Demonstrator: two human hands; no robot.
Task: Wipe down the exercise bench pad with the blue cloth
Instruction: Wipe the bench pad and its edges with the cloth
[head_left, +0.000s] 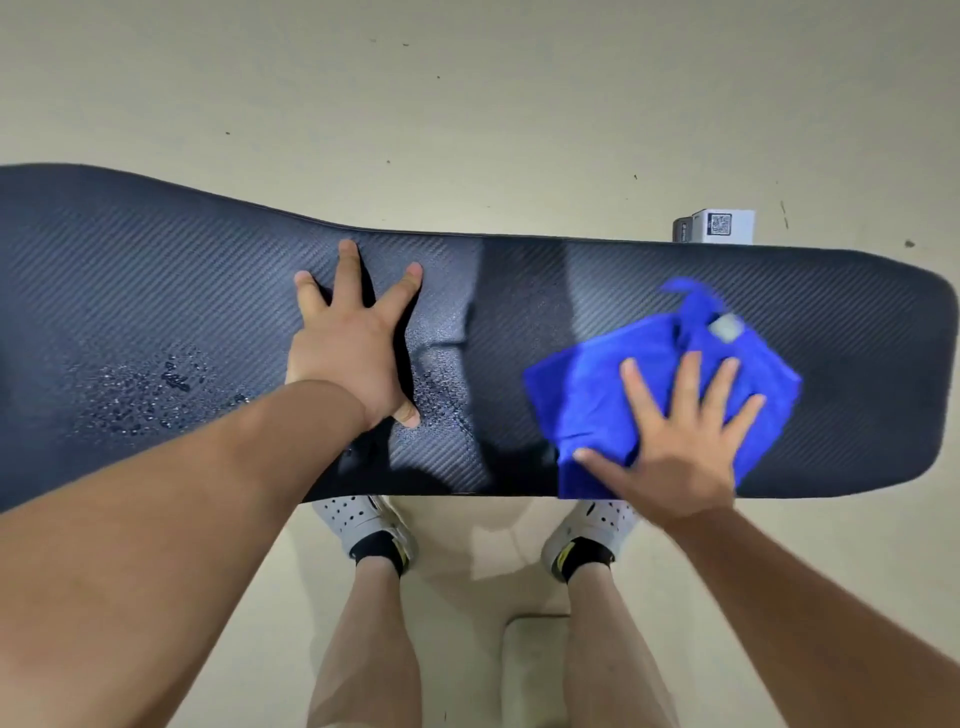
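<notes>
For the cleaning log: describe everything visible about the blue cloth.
The blue cloth is bright, soft-looking fabric, crumpled and loosely folded, with a small grey tag near its far edge. It lies on the right part of the black bench pad, reaching the pad's near edge. The right hand presses flat on it, spread wide.

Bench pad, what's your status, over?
Right hand flat on blue cloth; left hand flat on bench pad. Water droplets beside left hand. Nothing blocking.
</notes>
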